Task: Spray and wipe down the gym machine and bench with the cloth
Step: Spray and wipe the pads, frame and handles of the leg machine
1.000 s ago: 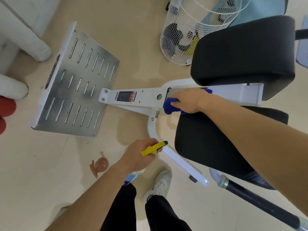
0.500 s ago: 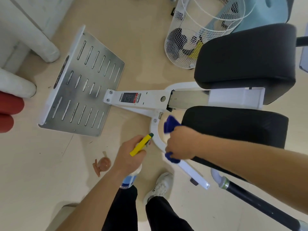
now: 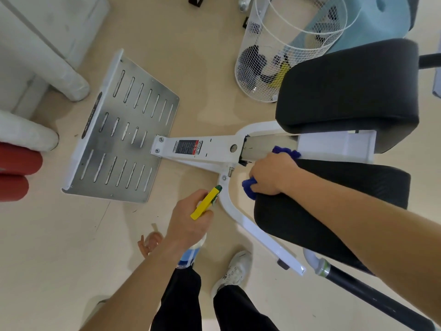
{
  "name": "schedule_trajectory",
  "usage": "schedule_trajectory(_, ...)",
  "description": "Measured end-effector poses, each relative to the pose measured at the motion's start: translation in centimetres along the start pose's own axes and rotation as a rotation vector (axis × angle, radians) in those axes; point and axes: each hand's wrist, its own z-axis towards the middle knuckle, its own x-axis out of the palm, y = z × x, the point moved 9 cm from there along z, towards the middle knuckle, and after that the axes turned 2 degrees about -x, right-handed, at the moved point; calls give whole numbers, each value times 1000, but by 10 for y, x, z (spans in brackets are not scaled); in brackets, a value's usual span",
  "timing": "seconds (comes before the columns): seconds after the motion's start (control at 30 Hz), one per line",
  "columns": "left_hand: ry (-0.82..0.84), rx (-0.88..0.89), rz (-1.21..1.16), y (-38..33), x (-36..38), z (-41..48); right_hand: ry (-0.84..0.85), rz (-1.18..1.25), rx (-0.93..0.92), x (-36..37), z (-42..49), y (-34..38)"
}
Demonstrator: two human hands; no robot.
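White wire basket (image 3: 284, 56) stands beside the machine (image 3: 214, 149). Right hand (image 3: 272, 174) presses blue cloth (image 3: 249, 188) onto black pad (image 3: 310, 211); left hand (image 3: 188, 223) fingers wrap spray bottle (image 3: 206, 203).

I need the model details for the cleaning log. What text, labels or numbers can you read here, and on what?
Black and red sticker on the white frame arm: print too small to read.
Dark oval badge on the footplate edge: blurred, unreadable.
Small marks on the steel slide: possibly numbers, too small to tell.
Spray bottle label: no words legible.
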Motion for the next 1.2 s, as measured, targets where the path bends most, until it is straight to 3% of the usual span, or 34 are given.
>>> schedule_trajectory(0.2,-97,2,-26,-26,-7,10,-14,-162,-117,6,-8,21)
schedule_trajectory(0.4,-89,79,1,-69,-4,18,20,-400,-349,59,-41,97)
schedule_trajectory(0.67,-42,138,65,-109,12,11,-50,-396,-424,51,-112,102)
schedule_trajectory(0.77,-38,150,89,-131,21,13,-139,-288,-370,28,-133,79)
schedule_trajectory(0.93,-11,217,142,-186,45,22,-484,87,-51,-20,-183,-51)
schedule_trajectory(1.0,8,236,159,-206,58,31,-597,341,24,-26,-207,-88)
schedule_trajectory(1.2,6,292,172,-246,90,47,-1056,2066,-54,8,-252,-142)
